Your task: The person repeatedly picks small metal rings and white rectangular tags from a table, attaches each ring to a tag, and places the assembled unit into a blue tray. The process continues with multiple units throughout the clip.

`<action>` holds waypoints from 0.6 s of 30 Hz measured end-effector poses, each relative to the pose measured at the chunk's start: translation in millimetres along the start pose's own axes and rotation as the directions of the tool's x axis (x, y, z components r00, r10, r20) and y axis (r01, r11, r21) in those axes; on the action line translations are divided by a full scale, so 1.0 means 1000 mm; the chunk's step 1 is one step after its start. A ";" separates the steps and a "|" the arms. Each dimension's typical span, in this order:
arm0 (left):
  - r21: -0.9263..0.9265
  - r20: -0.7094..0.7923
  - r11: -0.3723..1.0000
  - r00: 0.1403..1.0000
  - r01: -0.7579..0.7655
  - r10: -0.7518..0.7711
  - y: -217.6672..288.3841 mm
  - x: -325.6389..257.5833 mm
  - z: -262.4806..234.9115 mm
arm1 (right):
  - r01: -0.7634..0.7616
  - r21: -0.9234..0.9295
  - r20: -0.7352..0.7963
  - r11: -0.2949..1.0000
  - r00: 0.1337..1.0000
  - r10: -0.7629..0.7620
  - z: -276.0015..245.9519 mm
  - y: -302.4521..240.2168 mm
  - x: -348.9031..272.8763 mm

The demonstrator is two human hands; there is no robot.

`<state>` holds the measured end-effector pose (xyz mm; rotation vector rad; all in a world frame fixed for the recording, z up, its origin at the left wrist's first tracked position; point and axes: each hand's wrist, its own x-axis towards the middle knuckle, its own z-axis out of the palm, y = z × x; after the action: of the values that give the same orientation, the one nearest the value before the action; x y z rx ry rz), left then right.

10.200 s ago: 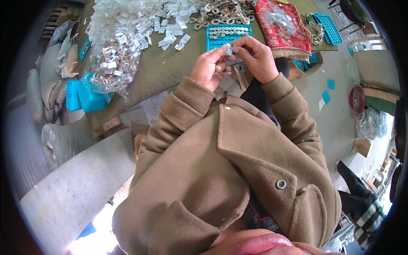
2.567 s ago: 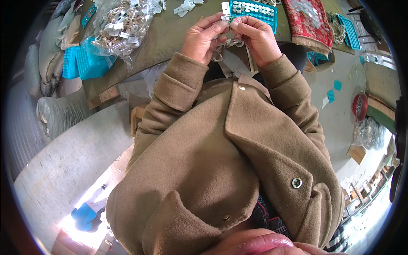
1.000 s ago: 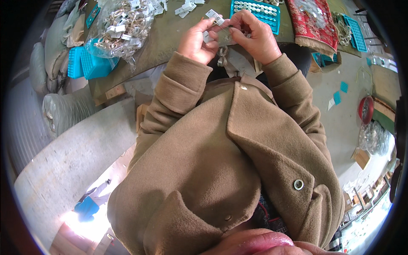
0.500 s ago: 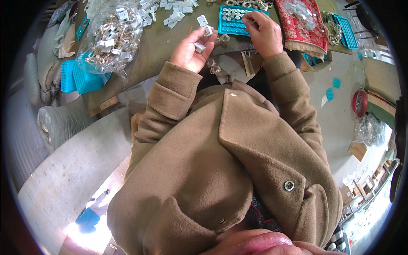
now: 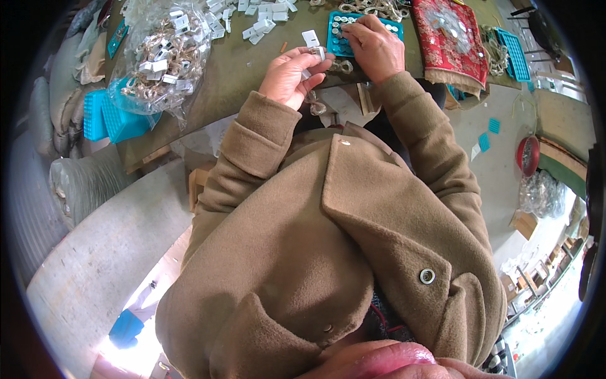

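My left hand (image 5: 291, 77) is closed, its thumb and fingers around a small white plastic case (image 5: 317, 53). A lid-like white flap (image 5: 310, 38) stands up beyond the fingertips. Part of another white piece shows below the fingers. My right hand (image 5: 377, 52) reaches over a blue tray (image 5: 331, 28) with rows of round white pieces (image 5: 337, 19). Its thumb and index finger are pinched at the tray's middle. Whatever they hold, if anything, is hidden. Coiled pale wire (image 5: 341, 66) lies at the table's near edge, between my hands.
At the left a clear bag (image 5: 165, 66) bulges with wired white cases, beside blue trays (image 5: 129, 124). Loose white cases (image 5: 259, 28) lie beyond my left hand. To the right are a red patterned cloth (image 5: 435, 60) with a clear bag on it, and another blue tray (image 5: 514, 57).
My left hand has turned and closed its fingers more around the white case. My right hand has moved left over the tray, its fingertips lowered onto the round pieces. The view has shifted slightly.
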<state>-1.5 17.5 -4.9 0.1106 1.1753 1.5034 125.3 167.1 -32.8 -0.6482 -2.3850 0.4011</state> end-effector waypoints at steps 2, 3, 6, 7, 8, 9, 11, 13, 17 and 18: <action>-0.012 -0.002 1.000 1.000 0.012 -0.012 0.002 0.001 0.000 | -0.014 -0.047 0.036 0.999 0.999 0.015 -0.004 -0.003 0.001; -0.015 0.001 1.000 1.000 0.018 -0.018 0.002 0.001 0.000 | -0.007 -0.056 0.042 0.998 0.999 0.009 -0.005 -0.004 0.003; -0.013 -0.017 1.000 1.000 0.022 -0.022 0.004 0.002 0.001 | -0.025 -0.009 0.048 1.000 0.999 0.025 -0.008 -0.004 0.008; -0.005 -0.031 1.000 0.999 0.014 -0.014 0.005 0.002 0.001 | -0.056 0.058 0.046 0.997 0.998 0.053 -0.007 -0.003 0.009; 0.003 -0.046 1.000 0.999 0.007 -0.007 0.005 0.002 0.002 | -0.087 0.124 0.046 0.988 0.996 0.081 -0.007 -0.002 0.009; -0.029 -0.045 1.000 0.999 0.007 -0.009 0.005 0.002 0.002 | -0.072 0.166 0.040 0.984 0.997 0.066 -0.004 -0.002 0.009; -0.095 -0.047 0.995 0.999 0.010 -0.015 0.006 0.003 0.002 | -0.036 0.256 0.019 0.966 0.999 0.032 0.004 -0.002 0.009; -0.083 -0.026 0.996 0.999 0.021 -0.023 0.007 0.003 0.001 | -0.039 0.204 0.080 0.978 0.996 0.023 0.008 -0.002 0.007; -0.056 0.009 0.998 1.000 0.007 -0.006 0.008 0.004 -0.001 | -0.003 0.165 0.112 0.986 0.994 -0.016 0.008 0.000 0.001; -0.050 0.012 0.999 1.000 0.008 -0.007 0.008 0.004 -0.001 | 0.008 0.154 0.117 0.988 0.993 -0.027 0.007 0.001 0.000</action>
<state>-8.5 21.4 -1.7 0.0810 1.1261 1.5226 121.5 166.7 -38.1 -0.5461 -2.4396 0.6246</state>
